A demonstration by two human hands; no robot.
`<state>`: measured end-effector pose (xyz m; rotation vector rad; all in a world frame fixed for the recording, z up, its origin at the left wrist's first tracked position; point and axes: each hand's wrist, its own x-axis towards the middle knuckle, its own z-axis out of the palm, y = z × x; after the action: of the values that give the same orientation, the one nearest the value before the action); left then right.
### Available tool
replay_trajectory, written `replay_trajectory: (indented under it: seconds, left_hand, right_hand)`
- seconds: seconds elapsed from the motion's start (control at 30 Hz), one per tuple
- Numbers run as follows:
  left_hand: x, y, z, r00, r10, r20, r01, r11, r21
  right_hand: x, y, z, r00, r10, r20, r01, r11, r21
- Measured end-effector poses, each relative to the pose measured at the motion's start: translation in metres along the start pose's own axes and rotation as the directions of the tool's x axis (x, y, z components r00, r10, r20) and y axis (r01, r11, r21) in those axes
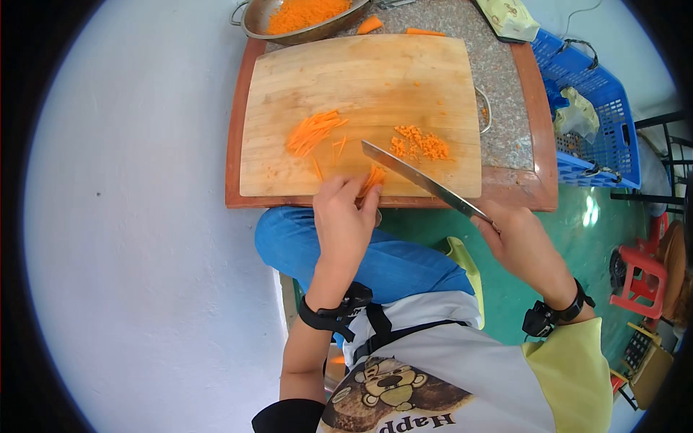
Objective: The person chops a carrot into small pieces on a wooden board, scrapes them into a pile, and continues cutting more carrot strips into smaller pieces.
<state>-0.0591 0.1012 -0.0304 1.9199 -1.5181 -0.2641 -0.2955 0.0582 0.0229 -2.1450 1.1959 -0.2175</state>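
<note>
A wooden cutting board point(361, 79) lies on the table. Near its front edge my left hand point(345, 209) is closed on a small bunch of carrot strips point(374, 177). My right hand point(516, 234) grips the handle of a knife point(426, 182), whose blade slants up and left over the board, its tip just above the bunch. Left of the tip lies a pile of carrot strips point(312, 133), with a few loose strips beside it. Finely chopped carrot point(420, 143) sits to the right, beyond the blade.
A metal bowl point(289, 36) of shredded carrot stands at the back left, with carrot pieces point(369, 25) nearby. A blue basket point(599, 137) holding a plastic bag is right of the table point(538, 144). A red stool point(641, 278) stands farther right. My knee is below the board.
</note>
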Motion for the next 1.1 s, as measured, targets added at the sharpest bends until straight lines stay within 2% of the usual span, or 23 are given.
replay_trajectory:
  seconds: [0.4,0.77,0.87,0.93,1.1]
  left_hand:
    - [0.003,-0.004,0.013,0.996,0.064,-0.055,-0.063,0.998,0.024]
    - [0.003,-0.006,0.016,0.997,0.027,-0.067,-0.029,0.999,-0.025]
    - [0.002,-0.005,0.017,0.997,0.023,-0.071,-0.025,0.999,-0.029]
    - [0.002,-0.005,0.017,0.997,0.01,-0.072,-0.013,0.999,-0.043]
    - [0.002,-0.005,0.016,0.993,0.042,-0.106,-0.046,0.998,-0.03]
  right_hand:
    - [0.004,-0.009,-0.005,0.998,0.0,0.06,0.003,0.999,-0.047]
    - [0.007,-0.016,-0.008,0.995,0.015,0.099,-0.002,0.992,-0.13]
    - [0.009,-0.019,-0.007,0.994,-0.019,0.109,0.039,0.983,-0.181]
    - [0.01,-0.025,-0.006,0.991,0.001,0.132,0.037,0.957,-0.288]
    - [0.009,-0.028,-0.005,0.99,0.009,0.14,0.038,0.944,-0.328]
